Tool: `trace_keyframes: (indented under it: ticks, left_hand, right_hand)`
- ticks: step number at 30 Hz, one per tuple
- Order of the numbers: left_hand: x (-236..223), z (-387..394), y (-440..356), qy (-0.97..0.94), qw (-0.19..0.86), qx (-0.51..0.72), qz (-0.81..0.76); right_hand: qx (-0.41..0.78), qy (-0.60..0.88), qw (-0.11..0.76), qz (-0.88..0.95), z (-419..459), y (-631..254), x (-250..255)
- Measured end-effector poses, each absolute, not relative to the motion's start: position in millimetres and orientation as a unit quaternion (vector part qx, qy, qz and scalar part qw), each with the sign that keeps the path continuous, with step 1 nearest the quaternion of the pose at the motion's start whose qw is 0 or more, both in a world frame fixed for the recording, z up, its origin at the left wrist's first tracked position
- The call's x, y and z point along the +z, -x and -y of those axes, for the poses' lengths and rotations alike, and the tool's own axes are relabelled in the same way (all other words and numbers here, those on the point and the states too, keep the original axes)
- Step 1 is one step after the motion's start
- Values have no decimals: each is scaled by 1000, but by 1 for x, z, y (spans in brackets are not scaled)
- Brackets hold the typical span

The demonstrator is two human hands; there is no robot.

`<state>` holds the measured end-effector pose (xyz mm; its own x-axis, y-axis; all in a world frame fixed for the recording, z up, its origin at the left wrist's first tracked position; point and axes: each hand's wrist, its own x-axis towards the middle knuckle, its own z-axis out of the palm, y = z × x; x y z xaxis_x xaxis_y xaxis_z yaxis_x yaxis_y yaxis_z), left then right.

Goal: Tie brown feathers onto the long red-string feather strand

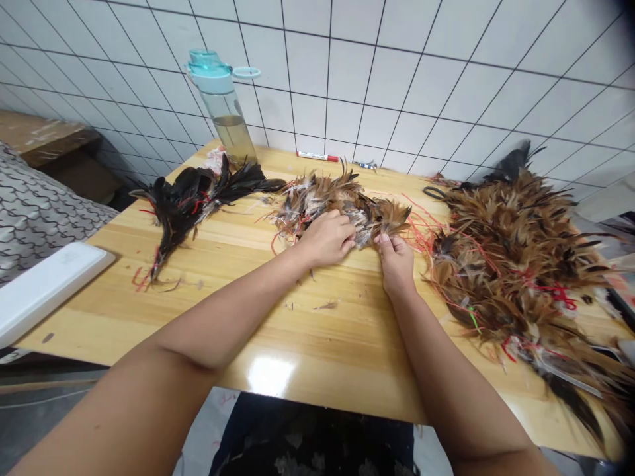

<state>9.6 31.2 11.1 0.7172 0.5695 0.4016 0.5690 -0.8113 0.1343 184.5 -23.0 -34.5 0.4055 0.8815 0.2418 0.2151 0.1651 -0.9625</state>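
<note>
Tabletop [322, 344] comes nearest. Beyond its near edge, the right hand [398, 263] has thumb and forefinger closed in a pinch on a brown tuft [393, 215], the right end of the feather bunch [320, 193]. The left hand [325, 237] curls over the bunch's near middle, fingertips hidden; I cannot tell what its grip clasps. The bunch's long axis runs left to right, just beyond these 2 hands. Brown feather pile [516, 231] spreads right; black feathers [183, 198] lie left. Far left, 1 bottle [221, 102] stands partly filled with yellowish liquid [234, 139].
</note>
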Motion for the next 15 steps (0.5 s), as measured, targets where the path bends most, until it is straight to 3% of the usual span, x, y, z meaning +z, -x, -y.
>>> trace_keyframes:
  ticks: [8,15]
  left_hand:
    - [10,-33,-6,-928,-10,151,-341]
    - [15,-38,-10,-895,127,280,-323]
  right_hand:
    - [258,603,598,461,24,-181,-30]
    - [234,612,590,473,21,-184,-34]
